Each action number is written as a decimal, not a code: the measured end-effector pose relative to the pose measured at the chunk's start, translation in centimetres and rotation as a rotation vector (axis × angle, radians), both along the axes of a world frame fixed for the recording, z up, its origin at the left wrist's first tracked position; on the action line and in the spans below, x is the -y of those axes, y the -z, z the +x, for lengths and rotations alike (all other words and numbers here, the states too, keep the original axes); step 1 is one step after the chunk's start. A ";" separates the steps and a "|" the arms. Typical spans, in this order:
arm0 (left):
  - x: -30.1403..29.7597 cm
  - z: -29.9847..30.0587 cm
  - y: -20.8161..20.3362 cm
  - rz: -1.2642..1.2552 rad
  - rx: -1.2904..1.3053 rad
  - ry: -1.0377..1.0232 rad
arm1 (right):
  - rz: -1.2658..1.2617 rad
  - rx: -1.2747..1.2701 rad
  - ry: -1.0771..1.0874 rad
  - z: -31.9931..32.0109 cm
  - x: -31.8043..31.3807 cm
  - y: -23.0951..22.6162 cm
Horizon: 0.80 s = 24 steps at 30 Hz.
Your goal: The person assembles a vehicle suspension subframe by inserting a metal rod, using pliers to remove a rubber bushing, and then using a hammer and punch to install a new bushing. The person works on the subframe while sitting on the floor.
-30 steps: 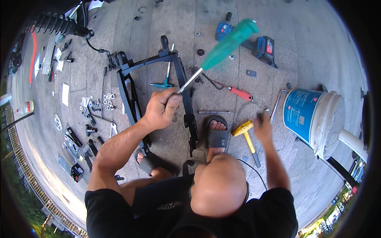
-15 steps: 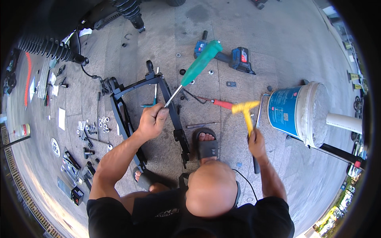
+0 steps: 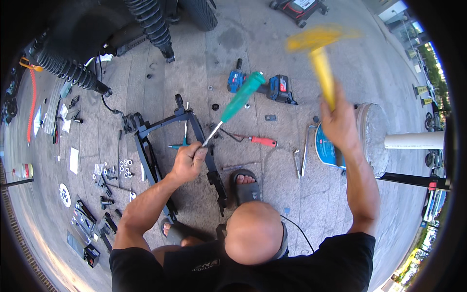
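Observation:
My left hand [image 3: 188, 162] is closed round the metal shank of a screwdriver [image 3: 242, 100], whose green handle points up and away to the right. The shank's lower end is hidden by my fist, which sits over the right-hand bar of a black metal frame [image 3: 168, 114] on the ground. Raised at the right, my right hand [image 3: 339, 121] grips a yellow hammer [image 3: 322, 70]. The hammer's head is smeared by motion and stands well apart from the screwdriver's handle.
A blue cordless impact wrench [image 3: 279, 88] and a red-handled screwdriver [image 3: 264, 141] lie ahead. At the right is a white-and-blue bucket [image 3: 377, 131]. Shock absorbers [image 3: 151, 27] hang at the far left. Several washers [image 3: 127, 168] and loose parts lie at the left.
My right hand has swung the hammer up and away to the right, from low beside the screwdriver's handle. My left hand keeps its hold on the shank, and the whole view has shifted slightly.

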<state>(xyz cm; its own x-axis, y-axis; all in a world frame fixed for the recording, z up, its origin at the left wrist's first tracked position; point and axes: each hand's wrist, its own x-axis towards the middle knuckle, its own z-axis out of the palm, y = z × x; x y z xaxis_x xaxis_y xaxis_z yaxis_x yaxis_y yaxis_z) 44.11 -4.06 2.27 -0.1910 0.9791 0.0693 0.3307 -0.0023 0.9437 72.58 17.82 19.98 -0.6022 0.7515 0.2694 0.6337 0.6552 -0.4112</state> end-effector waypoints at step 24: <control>0.5 0.2 0.0 0.022 -0.004 0.095 | -0.003 0.253 -0.349 -2.4 -3.5 -1.7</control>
<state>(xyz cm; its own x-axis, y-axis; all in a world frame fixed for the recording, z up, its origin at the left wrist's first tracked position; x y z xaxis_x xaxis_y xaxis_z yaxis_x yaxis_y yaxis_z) 44.30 -4.53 2.22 -0.0966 0.9911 0.0920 0.3321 -0.0550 0.9417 70.22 21.30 21.73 -0.8673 0.4915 0.0788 0.4552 0.8471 -0.2742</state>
